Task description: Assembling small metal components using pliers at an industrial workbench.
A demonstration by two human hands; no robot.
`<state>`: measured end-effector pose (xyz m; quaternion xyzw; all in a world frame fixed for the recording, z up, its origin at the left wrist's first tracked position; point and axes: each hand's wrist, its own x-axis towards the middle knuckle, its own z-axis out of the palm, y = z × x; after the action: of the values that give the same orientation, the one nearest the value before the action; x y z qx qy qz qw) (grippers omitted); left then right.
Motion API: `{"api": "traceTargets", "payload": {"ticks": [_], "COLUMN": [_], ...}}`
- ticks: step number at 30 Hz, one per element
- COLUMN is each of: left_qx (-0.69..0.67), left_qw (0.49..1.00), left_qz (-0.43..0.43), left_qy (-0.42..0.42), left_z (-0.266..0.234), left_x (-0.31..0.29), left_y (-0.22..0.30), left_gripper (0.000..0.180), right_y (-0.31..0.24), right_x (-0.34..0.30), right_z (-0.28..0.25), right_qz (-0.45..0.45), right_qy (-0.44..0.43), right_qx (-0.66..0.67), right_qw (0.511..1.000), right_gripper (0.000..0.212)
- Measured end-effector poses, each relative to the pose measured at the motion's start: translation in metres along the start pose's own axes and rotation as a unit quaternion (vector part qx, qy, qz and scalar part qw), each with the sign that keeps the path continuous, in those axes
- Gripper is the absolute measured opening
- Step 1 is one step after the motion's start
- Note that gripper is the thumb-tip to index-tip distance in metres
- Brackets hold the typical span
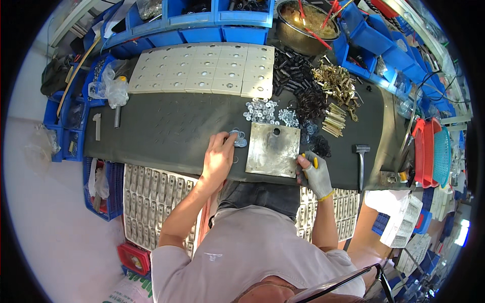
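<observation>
Head view shows two hands at a dark table mat [187, 113]. The left hand [219, 155] is bare. Its arm comes up from below and leans a bit to the right. Its fingers are bent and partly open, with the tips down at a little pile of flat rings [241, 143]. You cannot tell if it has picked one up.

The right hand [318, 178] wears a pale glove and is curled around a yellow-handled tool [316, 162]. It sits right at the right side of a square metal plate [273, 150]. The plate lies flat between the two hands, near the front edge of the mat, close to the person's tummy. It has a dark round hole near its far side.

Left of the left hand is a wide stretch of mat with tiny thin bits on it. Small washers [261, 110] crowd the plate's far side. Some mat lies between the right hand and a hammer [360, 164].
</observation>
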<state>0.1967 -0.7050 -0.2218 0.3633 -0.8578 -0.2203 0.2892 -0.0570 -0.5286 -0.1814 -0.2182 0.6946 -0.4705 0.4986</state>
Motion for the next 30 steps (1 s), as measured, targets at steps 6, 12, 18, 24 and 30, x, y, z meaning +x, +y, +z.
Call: {"api": "traceTargets", "payload": {"ticks": [6, 12, 18, 24, 30], "left_qx": [-0.056, -0.105, 0.089, -0.038, 0.057], "left_qw": [0.997, 0.993, 0.989, 0.999, 0.978], "left_qz": [-0.04, -0.043, 0.07, 0.02, -0.176], "left_qy": [-0.038, -0.037, -0.095, 0.017, 0.093], "left_z": [-0.015, -0.038, -0.042, -0.031, -0.049], "left_x": [0.004, -0.007, -0.08, -0.075, -0.19], "left_y": [0.008, 0.008, 0.021, 0.032, -0.009], "left_gripper": [0.039, 0.034, 0.031, 0.032, 0.019], "right_y": [-0.007, -0.006, -0.001, 0.005, 0.003], "right_x": [0.006, 0.003, 0.001, -0.004, 0.004], "right_z": [-0.004, -0.003, 0.006, 0.005, 0.005], "right_qz": [0.015, 0.013, 0.016, -0.019, -0.037], "right_qy": [-0.011, 0.0, -0.018, 0.04, 0.029], "right_qx": [0.002, 0.01, 0.016, -0.012, 0.016], "right_qw": [1.0, 1.0, 1.0, 0.999, 0.999], "right_gripper": [0.034, 0.035, 0.036, 0.04, 0.038]}}
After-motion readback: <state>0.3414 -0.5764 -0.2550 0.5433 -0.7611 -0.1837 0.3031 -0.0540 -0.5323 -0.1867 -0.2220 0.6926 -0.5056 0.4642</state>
